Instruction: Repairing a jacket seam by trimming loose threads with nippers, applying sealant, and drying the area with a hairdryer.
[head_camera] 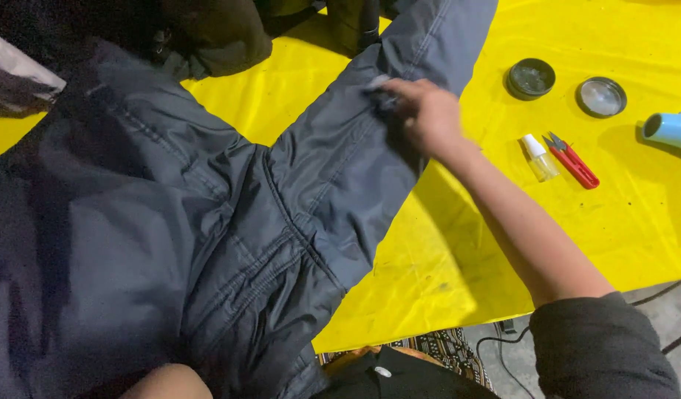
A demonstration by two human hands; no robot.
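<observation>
A dark grey padded jacket (170, 222) lies spread over a yellow sheet (429, 258), with one sleeve (370, 148) stretched toward the top right. My right hand (427, 114) rests on that sleeve near its upper part. Its fingers are pinched on a small pale piece (377, 81) pressed against the fabric; blur hides what the piece is. My left hand is out of sight. Only a patch of bare skin (167, 383) shows at the bottom edge under the jacket.
To the right of the sleeve on the sheet lie an open round dark tin (531, 78), its lid (600, 97), a small clear bottle (540, 157), red thread snips (574, 164) and a light blue cylinder (669, 129). Dark bags (207, 37) sit at the top; cables (503, 347) trail off the sheet.
</observation>
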